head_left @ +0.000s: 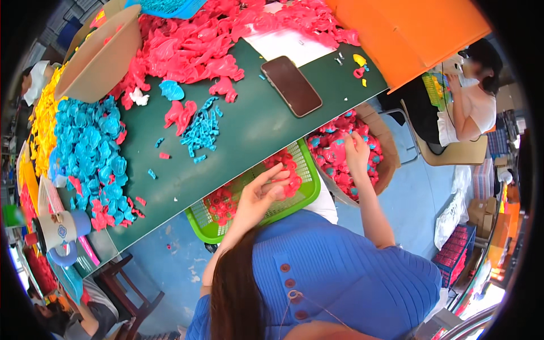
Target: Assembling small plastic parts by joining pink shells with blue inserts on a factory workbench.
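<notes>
My left hand is over the green plastic basket, its fingers curled and its thumb bent in beside a red plastic part that it seems to hold. More small red parts lie in the basket. Out to the right, my right hand is above a large round bin filled with red pieces that carry blue bits. Its fingers are bent together; whatever they hold blends with the pieces behind them.
The green table bears a phone, small blue parts, a blue heap, a red heap and a beige basin. An orange sheet covers the far right. Another person sits at right.
</notes>
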Action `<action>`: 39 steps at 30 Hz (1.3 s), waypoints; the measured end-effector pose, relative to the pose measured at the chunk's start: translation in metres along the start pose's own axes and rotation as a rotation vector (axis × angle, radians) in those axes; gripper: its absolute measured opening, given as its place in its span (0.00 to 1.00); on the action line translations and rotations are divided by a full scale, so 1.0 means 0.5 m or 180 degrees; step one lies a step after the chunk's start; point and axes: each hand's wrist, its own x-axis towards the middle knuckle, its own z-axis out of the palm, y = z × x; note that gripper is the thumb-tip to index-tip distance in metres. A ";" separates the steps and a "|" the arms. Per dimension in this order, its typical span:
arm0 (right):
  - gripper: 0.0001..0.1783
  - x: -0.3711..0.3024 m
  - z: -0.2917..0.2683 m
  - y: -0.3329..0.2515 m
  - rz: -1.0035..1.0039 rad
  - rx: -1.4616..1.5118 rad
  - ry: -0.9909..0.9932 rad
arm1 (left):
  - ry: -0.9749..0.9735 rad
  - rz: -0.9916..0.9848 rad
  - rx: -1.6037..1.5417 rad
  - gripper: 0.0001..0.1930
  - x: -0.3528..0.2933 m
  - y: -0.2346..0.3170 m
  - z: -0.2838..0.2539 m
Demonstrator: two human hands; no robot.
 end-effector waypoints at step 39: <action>0.12 -0.098 0.119 -0.387 -0.3112 0.1298 -0.1600 | 0.1532 0.1617 -0.1069 0.38 -0.020 0.043 -0.081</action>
